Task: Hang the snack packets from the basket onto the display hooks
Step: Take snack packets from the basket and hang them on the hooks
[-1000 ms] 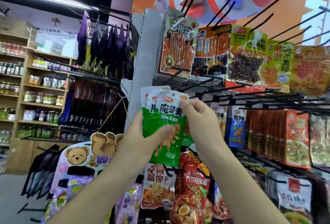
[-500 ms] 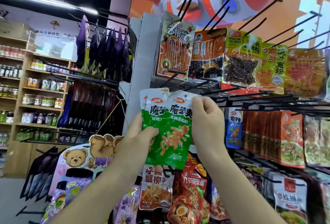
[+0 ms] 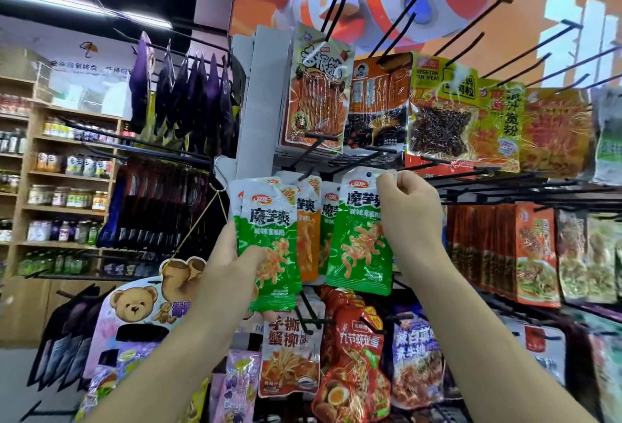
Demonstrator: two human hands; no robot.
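My right hand (image 3: pixel 409 217) pinches the top right corner of one green snack packet (image 3: pixel 360 240) and holds it up in front of the rack, its top hole near the black display hooks (image 3: pixel 367 156). My left hand (image 3: pixel 232 261) grips a small stack of the same green packets (image 3: pixel 269 251) by their lower left side. Behind them, orange and green packets (image 3: pixel 311 230) hang on a hook. The basket is out of view.
The rack is crowded with hanging snack packets above (image 3: pixel 316 96), to the right (image 3: pixel 535 254) and below (image 3: pixel 350 365). Several bare black hooks (image 3: pixel 471 35) jut out at the top. Wooden shelves with jars (image 3: pixel 64 193) stand far left, with a bear-printed display (image 3: pixel 134 304) beside them.
My right hand has pulled one green packet off the stack and carried it right and up toward the hooks. My left hand keeps the other packets and has shifted slightly left.
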